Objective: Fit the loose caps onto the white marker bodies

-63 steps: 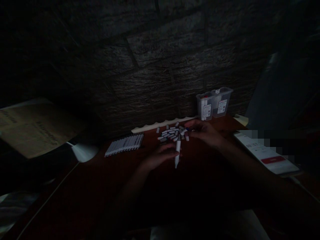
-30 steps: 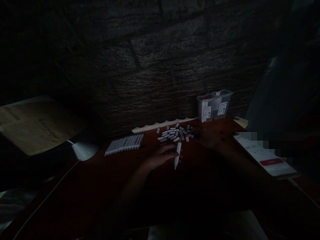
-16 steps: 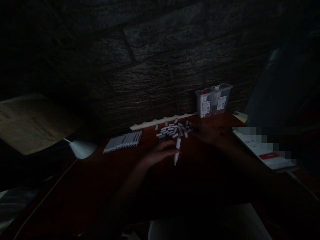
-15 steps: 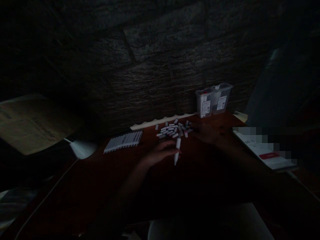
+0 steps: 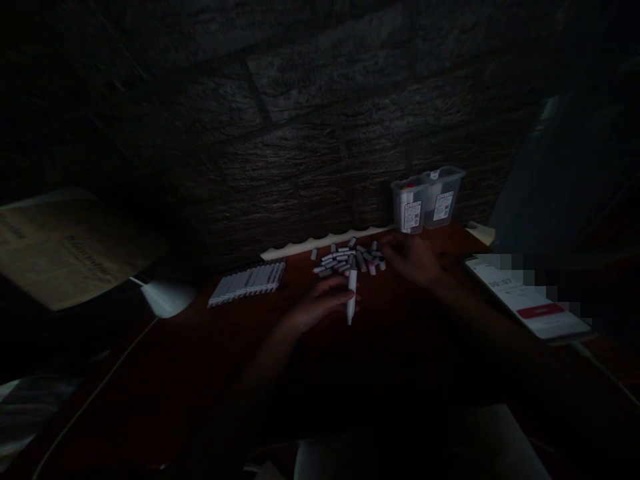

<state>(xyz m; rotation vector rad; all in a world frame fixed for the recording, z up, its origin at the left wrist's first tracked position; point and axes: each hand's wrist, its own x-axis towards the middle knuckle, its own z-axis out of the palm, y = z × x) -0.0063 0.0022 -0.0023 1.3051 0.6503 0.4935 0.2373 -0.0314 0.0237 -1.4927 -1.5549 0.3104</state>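
In my left hand (image 5: 325, 301) is a white marker (image 5: 351, 293), gripped between thumb and fingers, its uncovered tapered tip pointing down toward me. Just beyond it lies a loose heap of short marker caps (image 5: 345, 259), pale with coloured ends. At the heap's right edge is my right hand (image 5: 414, 259), fingers curled together close to a dark-ended cap (image 5: 383, 263). Dim light hides whatever its fingertips may hold. Left of the heap, several white markers (image 5: 247, 283) lie side by side in a row.
Two clear plastic bins (image 5: 443, 200) stand against the dark stone-patterned wall (image 5: 310, 153), the left one holding some markers. A phone (image 5: 530, 300) with a lit screen lies at the right. At the left are a white cone-shaped lamp (image 5: 165, 298) and a brown paper bag (image 5: 70, 247).
My right hand has shifted slightly up and now shows more sharply beside the caps. The marker in my left hand has moved a little left and stands more upright.
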